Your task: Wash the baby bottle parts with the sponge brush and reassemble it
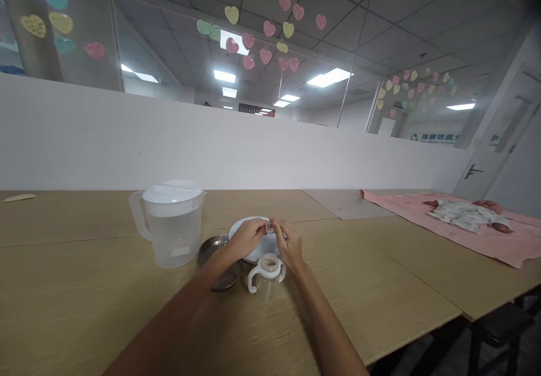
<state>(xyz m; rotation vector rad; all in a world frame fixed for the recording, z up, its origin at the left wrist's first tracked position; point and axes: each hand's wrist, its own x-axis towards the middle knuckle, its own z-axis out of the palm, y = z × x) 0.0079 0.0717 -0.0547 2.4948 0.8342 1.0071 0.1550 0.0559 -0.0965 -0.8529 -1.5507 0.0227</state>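
Over a white bowl (265, 247), my left hand (248, 236) and my right hand (289, 243) meet with fingertips closed on a small clear round piece that looks like a bottle nipple (269, 228). Just below them stands a clear baby bottle (267, 287), upright, its mouth uncovered, with white handles at both sides. A round steel dish (231, 282) sits to the left, partly behind my left forearm. Something clear and domed (224, 240) shows at the dish's far side; its kind is hard to make out.
A lidded translucent pitcher (175, 235) with liquid stands left of the dish. At the far right a baby doll (467, 216) in patterned clothing lies on a pink towel (448, 235). Behind the wooden table (105, 308) runs a white wall (236, 150) with glass above it.
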